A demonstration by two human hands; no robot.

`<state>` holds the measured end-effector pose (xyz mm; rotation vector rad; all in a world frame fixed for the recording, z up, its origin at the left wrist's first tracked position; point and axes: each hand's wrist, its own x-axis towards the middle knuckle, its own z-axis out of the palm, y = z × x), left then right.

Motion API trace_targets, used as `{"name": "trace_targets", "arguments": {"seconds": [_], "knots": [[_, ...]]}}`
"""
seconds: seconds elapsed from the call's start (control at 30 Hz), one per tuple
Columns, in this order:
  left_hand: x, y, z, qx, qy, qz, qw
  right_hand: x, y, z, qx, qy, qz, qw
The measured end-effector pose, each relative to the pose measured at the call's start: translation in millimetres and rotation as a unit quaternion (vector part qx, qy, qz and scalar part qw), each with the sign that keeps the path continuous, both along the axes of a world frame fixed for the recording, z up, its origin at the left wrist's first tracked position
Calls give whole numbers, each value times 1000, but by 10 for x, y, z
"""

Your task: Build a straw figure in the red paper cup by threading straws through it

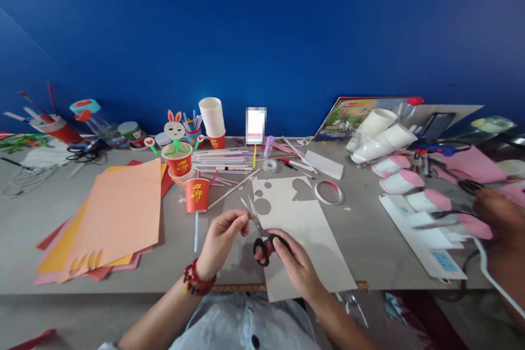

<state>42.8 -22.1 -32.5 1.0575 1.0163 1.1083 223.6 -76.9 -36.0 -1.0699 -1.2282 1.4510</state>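
My right hand (294,260) grips black-handled scissors (260,250), with the thumb and fingers around the handles. The scissor blades are parted and point up and to the left. Close to the blades, my left hand (222,236) is closed in a pinch; whatever lies between its fingertips is too small or hidden to make out. Beneath my right hand lies a white sheet of paper (305,229) with round and curved shapes cut out of its far part. Just beyond my left hand sits an upside-down red paper cup (197,194) with straws at it.
Coloured paper sheets (123,213) are piled at left. A paper cup with a rabbit figure (175,130), straws (223,161), stacked white cups (212,117) and a tape roll (328,192) lie farther back. At right are a power strip (422,238) and another person's hand (498,210) beside scissors.
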Motion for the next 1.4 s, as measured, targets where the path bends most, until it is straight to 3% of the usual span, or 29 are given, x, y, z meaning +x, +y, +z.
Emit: {"name": "trace_targets", "arguments": {"seconds": [0.13, 0.3, 0.8, 0.97, 1.17, 1.4], "knots": [[34, -16, 16, -75, -65, -32, 995, -31, 11, -36, 16, -43, -9, 999], [41, -31, 52, -117, -142, -52, 981, -64, 4, -67, 54, -109, -22, 992], [72, -48, 68, -124, -178, -13, 976, -159, 5, -11, 115, -197, -30, 973], [67, -40, 43, -112, -150, -15, 982, -148, 17, -27, 97, -176, -33, 979], [39, -29, 10, -40, -67, 10, 997, -163, 1, -25, 84, -170, -40, 981], [-126, 67, 73, 12, 34, -105, 994, -130, -19, -28, 48, -126, -20, 991]]}}
